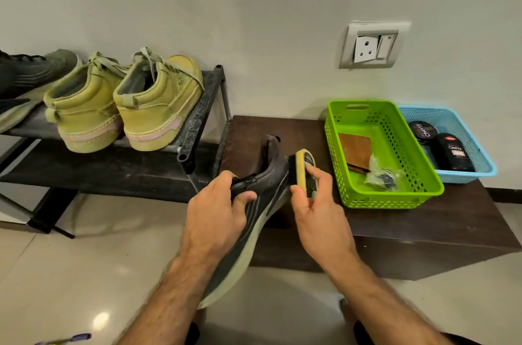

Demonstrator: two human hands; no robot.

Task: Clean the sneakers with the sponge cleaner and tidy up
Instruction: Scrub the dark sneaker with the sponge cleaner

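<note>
Head view shows a person seated low before a dark brown wooden tabletop (423, 220), working on one dark grey knit sneaker with a pale cream sole (254, 220). The left hand (217, 209) grips this sneaker at the collar, thumb laid across the upper and fingers (231, 175) curled into the opening; judged purpose: to brace the shoe in the air against rubbing pressure. The right hand (313, 203) pinches a yellow-edged oblong sponge cleaner (305, 172) between thumb and fingers, its dark working face pressed to the sneaker's side near the heel. Both hands are therefore clenched on their objects, neither released.

Orientation: the sneaker's long axis runs diagonally, heel raised and away toward the wall, toe down and toward the person's lap, sole facing right. That tilt presents the side wall to the sponge. The sponge cleaner stands roughly upright, long axis near vertical, lying across the shoe's length.

Its apparent mate, a dark sneaker (25, 84), rests on a black metal shoe rack (203, 112) at left, beside a pair of olive-yellow high-top shoes (127, 107), heels outward. A green perforated plastic basket (423, 180) sits on the tabletop just beside the work, holding a brown wallet-like item and a clear bag; it is judged the likely return place for the sponge. A blue mesh basket (485, 169) behind it holds black polish containers.
</note>
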